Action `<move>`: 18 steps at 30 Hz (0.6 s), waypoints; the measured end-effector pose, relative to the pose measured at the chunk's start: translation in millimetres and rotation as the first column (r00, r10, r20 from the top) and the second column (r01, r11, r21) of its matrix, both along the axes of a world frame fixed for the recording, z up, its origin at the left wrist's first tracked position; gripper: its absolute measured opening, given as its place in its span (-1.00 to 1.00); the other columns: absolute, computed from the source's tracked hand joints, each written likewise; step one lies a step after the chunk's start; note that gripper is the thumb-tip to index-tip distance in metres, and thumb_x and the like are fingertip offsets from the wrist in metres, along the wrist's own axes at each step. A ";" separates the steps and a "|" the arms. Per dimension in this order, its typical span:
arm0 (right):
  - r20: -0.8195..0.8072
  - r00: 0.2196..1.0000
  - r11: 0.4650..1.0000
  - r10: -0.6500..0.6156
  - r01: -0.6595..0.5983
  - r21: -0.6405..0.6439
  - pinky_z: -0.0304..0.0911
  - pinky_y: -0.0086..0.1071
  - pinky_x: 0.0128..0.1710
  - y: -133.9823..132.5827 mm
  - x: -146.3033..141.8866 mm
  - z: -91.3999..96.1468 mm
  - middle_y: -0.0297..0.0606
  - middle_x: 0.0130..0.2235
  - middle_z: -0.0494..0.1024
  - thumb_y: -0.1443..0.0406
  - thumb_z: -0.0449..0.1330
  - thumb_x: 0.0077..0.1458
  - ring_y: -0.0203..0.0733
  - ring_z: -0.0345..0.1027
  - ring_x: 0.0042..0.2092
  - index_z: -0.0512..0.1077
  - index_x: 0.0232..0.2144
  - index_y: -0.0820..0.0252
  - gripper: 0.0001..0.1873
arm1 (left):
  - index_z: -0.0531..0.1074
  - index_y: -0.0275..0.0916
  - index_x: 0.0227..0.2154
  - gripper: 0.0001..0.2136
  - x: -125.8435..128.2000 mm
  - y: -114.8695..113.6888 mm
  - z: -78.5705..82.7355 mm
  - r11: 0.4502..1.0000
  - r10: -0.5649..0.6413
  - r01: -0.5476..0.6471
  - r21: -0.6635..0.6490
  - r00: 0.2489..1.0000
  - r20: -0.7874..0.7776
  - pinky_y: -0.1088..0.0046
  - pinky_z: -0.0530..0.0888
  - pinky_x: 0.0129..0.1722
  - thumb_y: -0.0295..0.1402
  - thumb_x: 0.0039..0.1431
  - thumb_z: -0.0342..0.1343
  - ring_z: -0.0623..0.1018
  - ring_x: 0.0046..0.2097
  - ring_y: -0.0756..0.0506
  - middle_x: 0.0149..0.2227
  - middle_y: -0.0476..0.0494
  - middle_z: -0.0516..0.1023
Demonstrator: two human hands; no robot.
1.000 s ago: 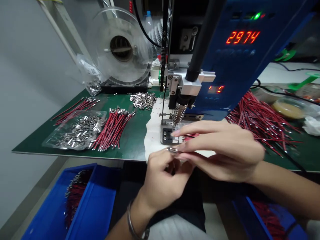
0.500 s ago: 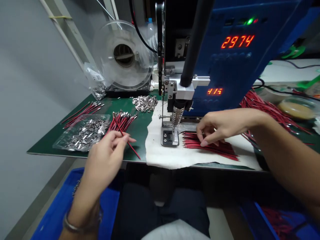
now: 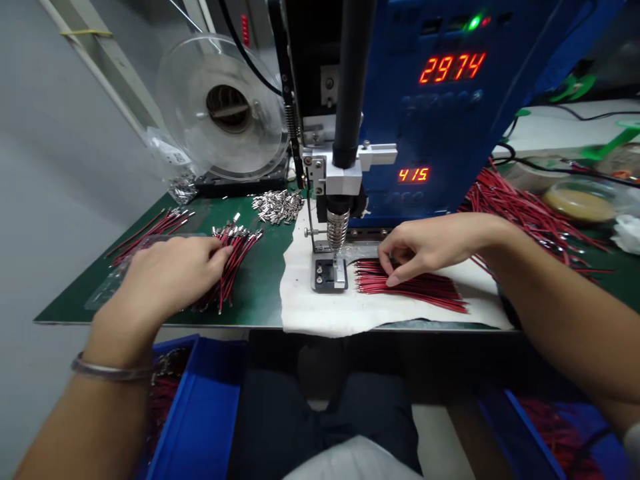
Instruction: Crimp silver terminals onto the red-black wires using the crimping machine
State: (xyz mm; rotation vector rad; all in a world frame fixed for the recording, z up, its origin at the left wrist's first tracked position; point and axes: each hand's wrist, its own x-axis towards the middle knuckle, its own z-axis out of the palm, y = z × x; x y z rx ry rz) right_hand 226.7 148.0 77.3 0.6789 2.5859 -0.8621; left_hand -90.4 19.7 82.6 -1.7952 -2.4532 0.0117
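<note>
My left hand reaches palm down over the clear plastic bag of small metal pieces, beside a bundle of red wires with metal ends. Its fingertips are hidden beneath it. My right hand rests on a row of red and black wires lying on white cloth, thumb and index finger pinched on a red wire at their top. Just left of that row, the tip of a spring-wrapped soldering head stands over a small black and metal fixture.
A blue machine with red digits rises behind the cloth. Loose metal connectors lie near a clear reel. Red wires heap at the right. A blue bin sits below the table edge.
My left hand has let go of a single red wire, now with the bundle, and moved left over the bag. My right hand stays on the wire row. The view has shifted slightly.
</note>
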 end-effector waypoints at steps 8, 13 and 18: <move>0.058 0.998 1.000 -0.001 0.000 0.007 0.01 -0.48 -0.54 1.4 -3.2 0.3 -0.38 -0.55 0.32 0.01 0.17 0.06 -0.37 0.12 -0.53 0.42 -0.42 0.25 -0.61 | 0.52 -0.30 -0.33 -0.54 2.2 28.1 -3.4 0.938 -0.050 -0.017 -0.345 0.982 -0.183 0.10 0.39 -0.22 -0.09 0.19 -0.20 0.52 -0.14 -0.42 -0.16 -0.44 0.56; 0.035 0.999 0.998 -0.015 0.013 0.068 0.00 -0.47 -0.54 -3.5 -3.5 0.3 -0.39 -0.55 0.35 0.02 0.16 0.06 -0.36 0.13 -0.53 0.41 -0.44 0.21 -0.64 | 0.52 -0.26 -0.36 -0.40 2.9 25.1 -0.7 0.951 0.008 -0.062 -0.304 0.984 -0.176 0.10 0.39 -0.23 0.14 0.13 -0.24 0.51 -0.19 -0.37 -0.22 -0.38 0.56; -0.047 0.998 0.943 -0.052 0.065 0.326 0.01 -0.47 -0.50 -8.9 -4.2 -2.7 -0.34 -0.46 0.46 0.06 0.14 0.06 -0.33 0.22 -0.49 0.45 -0.39 0.13 -0.72 | 0.51 -0.18 -0.27 -0.41 -45.2 1.1 -1.1 0.965 0.248 -0.254 -0.059 0.964 -0.098 0.08 0.36 -0.24 0.20 0.08 -0.19 0.42 -0.36 -0.23 -0.40 -0.22 0.45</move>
